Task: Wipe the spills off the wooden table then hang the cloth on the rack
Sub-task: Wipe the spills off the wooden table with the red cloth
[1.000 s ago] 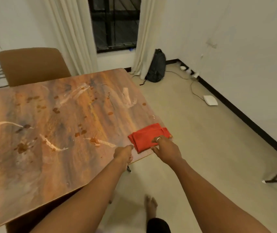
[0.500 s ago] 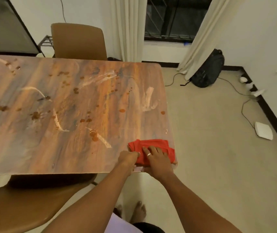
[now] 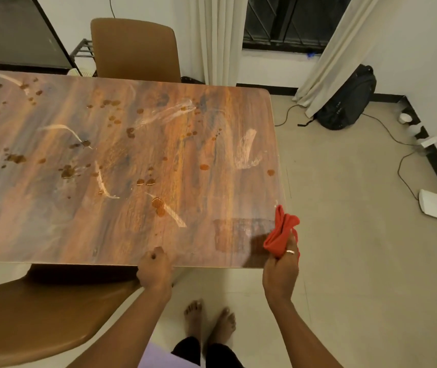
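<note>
At lower right of the frame, our right hand (image 3: 281,272) clamps the bunched red cloth (image 3: 282,235) above the surface (image 3: 121,235) corner; left hand (image 3: 155,270) fisted at the near edge. So wadded, we risk smearing the brown spills (image 3: 159,205).

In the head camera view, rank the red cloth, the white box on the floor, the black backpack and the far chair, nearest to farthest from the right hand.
1. Red cloth, bunched in the right hand.
2. White box, on the floor to the right.
3. Black backpack, by the curtain.
4. Far chair, across the table, to the left.
</note>
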